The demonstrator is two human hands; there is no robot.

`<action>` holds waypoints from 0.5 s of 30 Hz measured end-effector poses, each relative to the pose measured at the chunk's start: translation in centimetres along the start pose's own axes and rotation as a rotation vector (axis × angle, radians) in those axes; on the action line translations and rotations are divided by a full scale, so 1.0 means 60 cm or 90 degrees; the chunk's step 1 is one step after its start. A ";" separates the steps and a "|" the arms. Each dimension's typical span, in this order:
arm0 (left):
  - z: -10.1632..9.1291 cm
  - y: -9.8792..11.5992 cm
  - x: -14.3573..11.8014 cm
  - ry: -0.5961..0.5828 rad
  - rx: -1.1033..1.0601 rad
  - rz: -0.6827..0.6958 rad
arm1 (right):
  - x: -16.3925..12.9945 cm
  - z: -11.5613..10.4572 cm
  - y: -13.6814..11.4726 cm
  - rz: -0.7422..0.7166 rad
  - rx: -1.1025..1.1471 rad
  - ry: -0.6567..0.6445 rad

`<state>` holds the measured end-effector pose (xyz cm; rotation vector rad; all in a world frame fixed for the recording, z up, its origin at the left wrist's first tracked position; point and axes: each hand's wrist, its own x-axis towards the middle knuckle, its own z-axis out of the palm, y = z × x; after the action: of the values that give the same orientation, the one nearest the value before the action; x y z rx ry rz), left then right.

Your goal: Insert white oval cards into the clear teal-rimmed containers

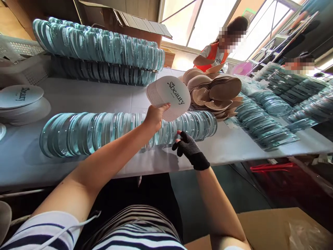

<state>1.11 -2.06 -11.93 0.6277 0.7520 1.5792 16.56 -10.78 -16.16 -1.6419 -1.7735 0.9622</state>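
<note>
My left hand (pixel 155 116) is bare and grips a stack of round white discs (pixel 169 97) printed "Sbeauty", held up above the table. Right below it lies a long row of clear teal-tinted round lids (pixel 104 130) standing on edge on the white table (pixel 229 146). My right hand (pixel 189 149) wears a black fingerless glove. It hovers at the near side of that row, fingers slightly curled and holding nothing, its fingertip close to the lids.
A second, longer row of teal lids (pixel 104 48) runs along the far side. Another pile of white "Sbeauty" discs (pixel 20 99) sits at left. Beige shell-shaped trays (pixel 218 92) are heaped at centre right, more teal lids (pixel 262 121) beyond. A person in orange (pixel 213 55) works opposite. A cardboard box (pixel 273 229) stands beside my knee.
</note>
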 end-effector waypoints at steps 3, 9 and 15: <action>0.001 -0.005 -0.001 0.006 0.014 0.009 | 0.003 -0.008 0.000 -0.026 0.189 -0.116; 0.003 -0.011 -0.008 -0.017 0.029 0.039 | 0.052 -0.071 -0.024 -0.120 -0.095 0.296; -0.012 0.005 -0.034 -0.023 0.027 0.040 | 0.076 -0.066 -0.079 -0.307 -0.219 0.459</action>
<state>0.64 -4.20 -12.15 0.7143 0.7472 1.6086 16.24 -5.72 -10.39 -1.3818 -1.7185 -0.1578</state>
